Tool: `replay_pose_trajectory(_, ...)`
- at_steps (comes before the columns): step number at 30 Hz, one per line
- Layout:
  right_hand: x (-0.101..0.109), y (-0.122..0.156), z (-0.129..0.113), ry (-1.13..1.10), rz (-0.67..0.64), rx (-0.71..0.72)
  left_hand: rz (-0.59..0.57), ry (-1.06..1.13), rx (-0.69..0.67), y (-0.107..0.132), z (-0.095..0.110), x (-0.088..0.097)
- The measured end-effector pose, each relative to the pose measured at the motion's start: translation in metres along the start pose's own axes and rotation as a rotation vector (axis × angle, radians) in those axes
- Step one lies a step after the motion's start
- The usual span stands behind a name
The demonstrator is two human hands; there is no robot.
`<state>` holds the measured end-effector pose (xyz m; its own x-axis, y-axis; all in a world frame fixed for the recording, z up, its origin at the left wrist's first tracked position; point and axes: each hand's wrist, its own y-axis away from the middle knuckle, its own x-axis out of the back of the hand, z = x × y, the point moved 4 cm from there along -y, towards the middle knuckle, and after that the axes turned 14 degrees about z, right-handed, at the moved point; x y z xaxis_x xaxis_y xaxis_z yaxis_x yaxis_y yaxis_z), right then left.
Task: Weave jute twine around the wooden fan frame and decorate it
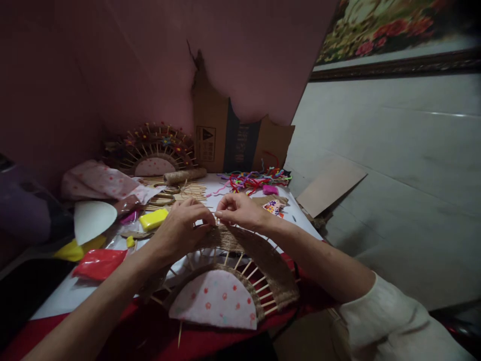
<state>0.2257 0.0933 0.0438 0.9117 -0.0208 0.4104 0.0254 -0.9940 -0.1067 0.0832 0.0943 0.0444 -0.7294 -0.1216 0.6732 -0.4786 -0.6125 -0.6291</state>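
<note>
A fan-shaped craft piece (pixel 263 250) stands tilted in front of me, with thin wooden sticks spreading from a half circle of flower-print fabric (pixel 216 301) and a wide woven twine band near their tips. My left hand (pixel 190 220) is closed with bent fingers on the top edge of this band. Close beside it, my right hand (pixel 240 210) pinches thumb against forefinger at a stick's tip above the band. Whatever lies between those fingertips is too small to make out.
A finished-looking fan with small flowers (pixel 156 150) leans at the back left. Nearby are a twine roll (pixel 185 175), scissors (pixel 161 199), loose sticks (pixel 195 190), a yellow packet (pixel 153 219), a red packet (pixel 99 264) and coloured pipe cleaners (pixel 255 180). Torn cardboard (pixel 210 125) stands behind.
</note>
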Motion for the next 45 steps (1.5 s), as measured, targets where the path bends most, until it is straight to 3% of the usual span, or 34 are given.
replay_pose_trajectory(6,0.0,-0.001,0.0,-0.035,-0.009,0.008,-0.001,-0.039,0.013,-0.001,-0.004,-0.002)
replay_pose_trajectory(13,0.001,-0.001,-0.002,-0.033,0.005,-0.02,-0.027,-0.102,-0.151,0.0,0.009,0.0)
replay_pose_trajectory(18,0.0,0.0,-0.004,-0.029,-0.015,-0.042,-0.004,-0.093,-0.083,0.001,0.004,-0.001)
replay_pose_trajectory(27,-0.002,0.0,0.0,-0.042,-0.025,-0.043,-0.084,-0.02,0.062,0.002,-0.004,-0.006)
replay_pose_trajectory(33,-0.004,-0.003,0.005,-0.028,-0.037,-0.01,-0.195,-0.076,0.046,0.0,0.001,-0.005)
replay_pose_trajectory(38,-0.005,-0.005,0.007,-0.004,-0.042,-0.021,-0.197,-0.16,0.013,-0.002,0.009,-0.004)
replay_pose_trajectory(45,-0.004,-0.005,0.007,-0.051,-0.04,-0.043,-0.19,-0.088,-0.032,-0.003,-0.001,-0.011)
